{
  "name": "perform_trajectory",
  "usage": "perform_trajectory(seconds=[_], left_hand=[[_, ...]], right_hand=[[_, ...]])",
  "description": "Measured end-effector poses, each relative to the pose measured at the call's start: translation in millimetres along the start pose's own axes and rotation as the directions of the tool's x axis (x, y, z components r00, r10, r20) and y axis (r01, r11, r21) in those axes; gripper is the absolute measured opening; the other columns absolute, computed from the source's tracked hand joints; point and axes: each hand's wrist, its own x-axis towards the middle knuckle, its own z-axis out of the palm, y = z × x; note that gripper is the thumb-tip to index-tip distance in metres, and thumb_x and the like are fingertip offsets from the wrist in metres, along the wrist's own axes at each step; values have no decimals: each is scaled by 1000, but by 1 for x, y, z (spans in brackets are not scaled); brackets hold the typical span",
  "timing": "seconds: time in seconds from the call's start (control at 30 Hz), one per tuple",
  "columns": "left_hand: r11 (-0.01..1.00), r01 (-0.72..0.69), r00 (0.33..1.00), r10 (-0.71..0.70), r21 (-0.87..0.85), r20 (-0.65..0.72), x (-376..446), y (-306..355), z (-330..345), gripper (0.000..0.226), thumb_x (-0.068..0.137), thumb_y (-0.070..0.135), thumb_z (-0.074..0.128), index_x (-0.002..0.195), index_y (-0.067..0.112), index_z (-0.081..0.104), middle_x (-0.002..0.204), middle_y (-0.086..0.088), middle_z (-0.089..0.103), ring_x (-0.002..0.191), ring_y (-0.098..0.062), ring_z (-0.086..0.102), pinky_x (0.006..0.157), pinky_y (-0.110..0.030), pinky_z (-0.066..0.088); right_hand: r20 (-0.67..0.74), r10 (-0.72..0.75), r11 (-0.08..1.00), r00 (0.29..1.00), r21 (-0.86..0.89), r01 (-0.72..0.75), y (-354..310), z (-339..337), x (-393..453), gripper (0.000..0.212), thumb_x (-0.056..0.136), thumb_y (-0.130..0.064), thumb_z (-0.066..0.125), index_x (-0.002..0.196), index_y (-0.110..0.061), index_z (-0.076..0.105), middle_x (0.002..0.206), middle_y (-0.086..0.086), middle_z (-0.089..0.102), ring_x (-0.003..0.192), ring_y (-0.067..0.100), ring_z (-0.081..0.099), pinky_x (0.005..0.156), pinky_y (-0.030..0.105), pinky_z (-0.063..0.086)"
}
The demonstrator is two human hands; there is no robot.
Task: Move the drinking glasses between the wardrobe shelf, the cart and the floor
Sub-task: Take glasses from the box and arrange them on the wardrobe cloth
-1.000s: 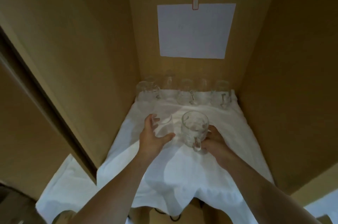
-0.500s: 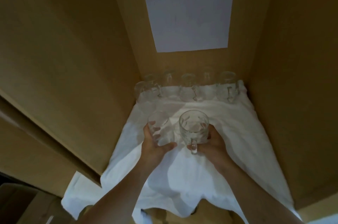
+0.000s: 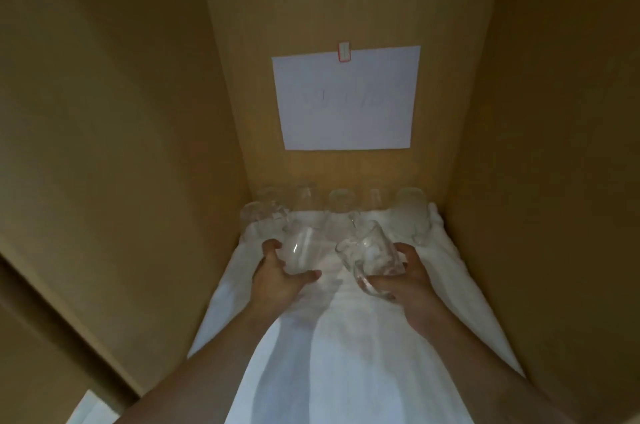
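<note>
Head view: left hand (image 3: 277, 280) grips a tumbler (image 3: 299, 252), right hand (image 3: 407, 280) grips a mug (image 3: 372, 255). Both glasses tilt, mouths toward the shelf's back edge.

Person, head view: left hand (image 3: 277, 280) and right hand (image 3: 408, 280) were bare, without gloves, rings or watch. Both forearms were bare to the frame's lower edge; no sleeve showed.

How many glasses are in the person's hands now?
2. A plain glass is in the left hand, a handled glass in the right hand. More glasses stand at the back.
</note>
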Motion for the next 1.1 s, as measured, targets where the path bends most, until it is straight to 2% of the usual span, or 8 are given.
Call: perform_trajectory(seconds=[0.07, 0.17, 0.3, 0.4, 0.57, 0.7, 0.83, 1.1], left_hand=[[991, -22, 998, 14, 130, 59, 15, 12, -11, 90, 54, 59, 92, 115, 41, 29, 99, 0, 57, 88, -23, 64, 70, -42, 61], [917, -92, 982, 19, 387, 190, 36, 32, -25, 91, 58, 63, 87, 128, 39, 36, 109, -3, 59, 107, -30, 58, 84, -41, 56], [742, -225, 944, 4, 631, 331, 55, 55, -35, 97, 65, 54, 88, 146, 40, 37, 138, -4, 49, 136, -34, 33, 100, -40, 44], [589, -297, 928, -7, 751, 372, 61, 71, -38, 97, 69, 52, 87, 151, 42, 36, 153, -6, 29, 145, -36, 21, 110, -50, 38], [406, -372, 916, 15, 835, 400, 75, 82, -34, 101, 70, 50, 88, 154, 36, 34, 156, -6, 26, 146, -36, 20, 112, -53, 32], [372, -399, 916, 113, 838, 385, 87, 82, -25, 105, 64, 34, 95, 148, 23, 33, 141, -5, 47, 135, -30, 36, 106, -49, 32], [374, -485, 873, 258, 791, 414, 101, 73, -16, 82, 70, 18, 86, 141, 21, 44, 139, -6, 44, 131, -27, 39, 106, -43, 32], [520, -558, 823, 448, 646, 349, 117, 60, -3, 69, 79, 0, 67, 142, 18, 44, 139, -4, 45, 129, -24, 44, 108, -33, 35]], right_hand=[[-8, -36, 998, 999, -50, 36, -11, 1, 4, 87, 47, -2, 98, 119, -29, 56, 122, 2, 62, 110, 24, 65, 81, 39, 57], [17, -71, 989, 997, -128, 72, -26, -2, 13, 89, 39, -15, 103, 117, -28, 61, 121, 0, 65, 108, 22, 66, 78, 37, 57], [43, -125, 924, 991, -359, 132, -41, -1, 30, 94, 41, -13, 104, 125, -21, 61, 125, 4, 64, 113, 18, 64, 91, 34, 58], [84, -146, 769, 986, -617, 167, -50, 7, 40, 100, 39, -17, 104, 126, -30, 56, 127, 0, 53, 110, 13, 57, 81, 20, 51], [218, -136, 415, 966, -873, 255, -50, 37, 56, 108, 42, -24, 100, 136, -37, 49, 133, -5, 44, 122, 20, 49, 99, 35, 48], [296, -155, 294, 942, -897, 330, -39, 59, 67, 103, 47, -24, 96, 139, -35, 49, 140, -8, 42, 128, 22, 43, 106, 35, 42], [380, -206, 196, 902, -887, 419, -34, 77, 75, 99, 53, -19, 92, 141, -33, 48, 143, -9, 41, 129, 20, 42, 105, 31, 39], [492, -255, 144, 833, -832, 535, -33, 93, 94, 92, 66, -11, 88, 148, -24, 48, 159, 5, 36, 147, 23, 30, 119, 27, 24]])
